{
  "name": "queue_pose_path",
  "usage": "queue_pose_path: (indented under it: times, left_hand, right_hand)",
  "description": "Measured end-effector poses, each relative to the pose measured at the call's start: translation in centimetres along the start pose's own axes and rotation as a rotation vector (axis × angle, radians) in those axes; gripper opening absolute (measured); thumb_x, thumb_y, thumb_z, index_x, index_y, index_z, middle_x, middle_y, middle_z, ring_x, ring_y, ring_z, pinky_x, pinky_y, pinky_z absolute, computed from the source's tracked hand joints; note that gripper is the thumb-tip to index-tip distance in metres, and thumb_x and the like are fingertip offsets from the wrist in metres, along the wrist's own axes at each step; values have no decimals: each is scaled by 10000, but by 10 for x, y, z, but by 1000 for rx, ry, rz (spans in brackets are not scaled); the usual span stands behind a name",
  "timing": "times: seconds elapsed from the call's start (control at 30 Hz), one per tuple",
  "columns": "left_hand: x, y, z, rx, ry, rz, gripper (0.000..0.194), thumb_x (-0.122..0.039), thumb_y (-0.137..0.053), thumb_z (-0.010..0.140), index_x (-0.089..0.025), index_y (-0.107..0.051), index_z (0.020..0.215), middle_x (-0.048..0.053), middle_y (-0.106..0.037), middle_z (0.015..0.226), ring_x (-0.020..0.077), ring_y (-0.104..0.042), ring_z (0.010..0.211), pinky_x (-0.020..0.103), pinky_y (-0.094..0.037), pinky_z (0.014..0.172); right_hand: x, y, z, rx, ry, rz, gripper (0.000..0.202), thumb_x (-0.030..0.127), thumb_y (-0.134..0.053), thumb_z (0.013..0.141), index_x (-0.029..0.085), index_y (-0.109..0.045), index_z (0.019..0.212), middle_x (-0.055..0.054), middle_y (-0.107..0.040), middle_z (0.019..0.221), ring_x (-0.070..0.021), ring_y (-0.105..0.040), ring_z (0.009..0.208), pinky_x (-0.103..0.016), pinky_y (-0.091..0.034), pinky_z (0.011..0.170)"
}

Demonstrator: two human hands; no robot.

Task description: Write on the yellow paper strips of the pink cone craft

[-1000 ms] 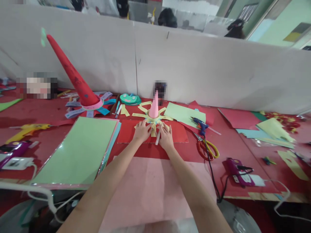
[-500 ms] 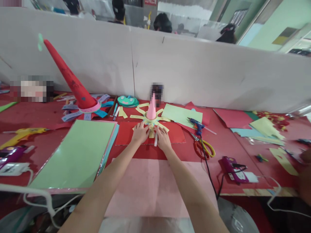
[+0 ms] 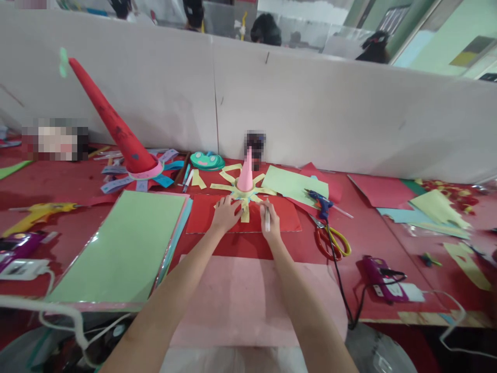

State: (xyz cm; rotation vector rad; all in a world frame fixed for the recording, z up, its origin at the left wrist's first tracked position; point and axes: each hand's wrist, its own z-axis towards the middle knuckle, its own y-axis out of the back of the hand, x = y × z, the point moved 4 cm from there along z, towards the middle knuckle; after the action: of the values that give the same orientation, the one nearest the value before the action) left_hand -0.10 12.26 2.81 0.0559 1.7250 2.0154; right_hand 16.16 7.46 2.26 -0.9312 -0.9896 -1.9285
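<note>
A small pink paper cone (image 3: 245, 178) stands upright on a ring of yellow paper strips (image 3: 245, 213) that spread out like rays. My left hand (image 3: 224, 213) rests with its fingers apart beside the strip pointing toward me. To the right of that strip, my right hand (image 3: 272, 223) is closed around a white pen (image 3: 267, 220), away from the paper strips. Beneath both hands lies a red sheet (image 3: 200, 220). What the left fingertips touch is too small to make out.
A tall red cone (image 3: 116, 124) with blue and purple strips leans at the left, behind green sheets (image 3: 124, 243). On the right lie a blue glue gun (image 3: 320, 202), scissors (image 3: 341, 242) and a purple box with a cable (image 3: 382, 280). A yellow glue gun (image 3: 39, 215) is far left.
My right hand has moved right with the pen, away from the near strip and from my left hand. The left hand has stayed almost in place beside the strip.
</note>
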Motion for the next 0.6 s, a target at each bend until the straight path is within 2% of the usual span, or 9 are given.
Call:
queue_pose_path:
  times: [0.1, 0.17, 0.23, 0.33, 0.43, 0.5, 0.57, 0.6]
  left_hand:
    - [1, -1, -1, -19, -13, -40, 300, -324, -540, 895, -280, -636, 1176, 93, -523, 1236, 292, -480, 1137, 447, -396, 976]
    - [1, -2, -2, -32, -35, -72, 290, -310, -554, 885, -281, -642, 1161, 87, -510, 1286, 295, -476, 1164, 456, -387, 997]
    - [1, -3, -2, -46, -61, -110, 278, -284, -581, 864, -274, -651, 1133, 77, -517, 1303, 291, -478, 1182, 456, -374, 1022]
    - [2, -2, -2, -85, -80, -177, 188, -262, -585, 858, -245, -678, 1020, 62, -558, 1276, 271, -498, 1185, 436, -353, 1059]
    - [10, 3, 0, -153, -33, -239, 169, -217, -492, 907, -227, -660, 917, 42, -625, 1172, 220, -551, 1129, 394, -363, 1060]
    - [19, 7, 1, -213, 55, -261, 231, -173, -403, 934, -206, -627, 982, 65, -645, 1103, 209, -583, 1070, 368, -435, 978]
    - [29, 12, 1, -268, 154, -266, 270, -155, -352, 942, -179, -582, 1083, 98, -638, 1090, 222, -597, 1034, 354, -486, 874]
    - [32, 14, 0, -285, 193, -263, 261, -166, -367, 940, -172, -569, 1105, 109, -632, 1092, 236, -595, 1033, 359, -489, 851]
  right_hand:
    - [5, 5, -1, -32, -32, 23, 376, 436, -365, 960, 187, -643, 1002, -94, -695, 1027, -201, -629, 1023, -340, -478, 902]
    - [4, 10, -1, -92, -97, 69, 406, 458, -377, 952, 186, -665, 862, -90, -696, 982, -203, -624, 1034, -322, -474, 893]
    - [3, 11, -1, -109, -147, 94, 423, 469, -396, 942, 194, -649, 744, -77, -693, 980, -206, -617, 1048, -318, -469, 893]
    - [0, 12, -1, -119, -205, 119, 431, 467, -412, 936, 194, -606, 665, -63, -696, 958, -200, -621, 1029, -313, -470, 890]
    - [-2, 15, 2, -155, -204, 83, 405, 455, -407, 938, 187, -617, 720, -59, -696, 853, -186, -647, 894, -307, -495, 818]
    - [-3, 20, 4, -214, -159, -7, 358, 431, -413, 939, 176, -646, 849, -69, -697, 843, -183, -644, 826, -315, -504, 781]
    - [-4, 24, 6, -282, -64, -139, 318, 398, -432, 930, 166, -648, 957, -98, -703, 909, -203, -632, 875, -342, -504, 809]
    - [-5, 24, 7, -263, -19, -201, 308, 382, -435, 926, 165, -650, 968, -107, -705, 923, -216, -627, 904, -358, -503, 824]
